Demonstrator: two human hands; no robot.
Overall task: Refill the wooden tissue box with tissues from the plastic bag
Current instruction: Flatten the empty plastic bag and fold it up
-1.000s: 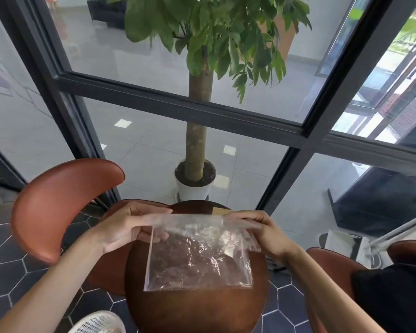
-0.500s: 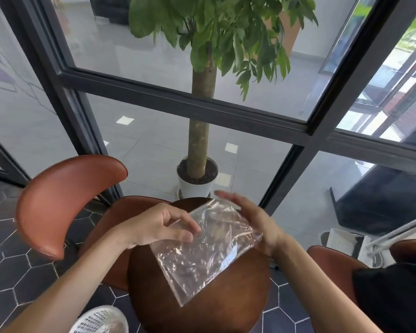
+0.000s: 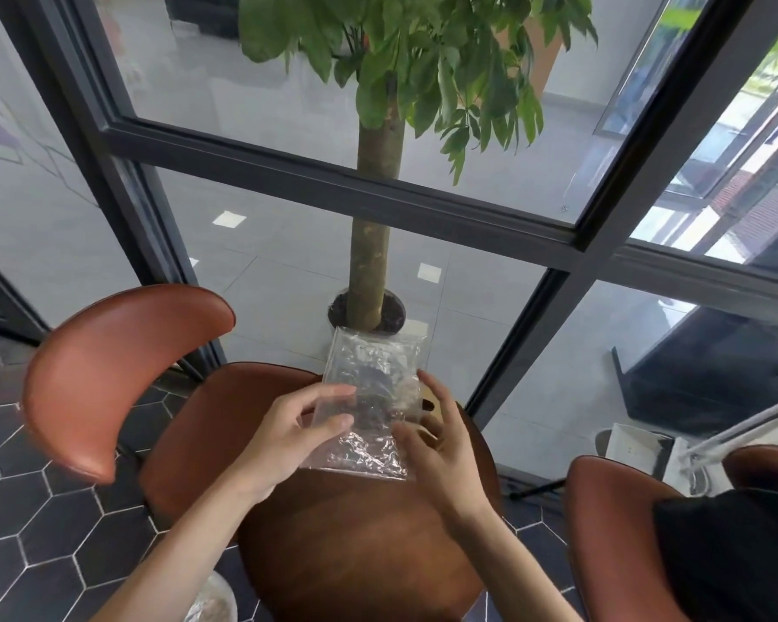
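A clear, crinkled plastic bag (image 3: 369,388) stands upright between my hands above the round brown table (image 3: 360,540). It looks empty; I see no tissues in it. My left hand (image 3: 288,433) pinches the bag's left edge between thumb and fingers. My right hand (image 3: 441,451) grips the right edge, thumb on the front of the bag. A tan sliver of what seems to be the wooden tissue box (image 3: 428,407) shows between the bag and my right fingers. The rest of it is hidden.
A brown leather chair (image 3: 117,370) stands left of the table and another chair (image 3: 611,531) at the right. A potted tree (image 3: 373,217) and a dark-framed glass wall (image 3: 423,204) lie just beyond. A white mesh basket (image 3: 212,599) sits on the floor below.
The bag has turned from wide and flat, through a tilt, to upright and narrow. Both hands have moved closer together on its two side edges.
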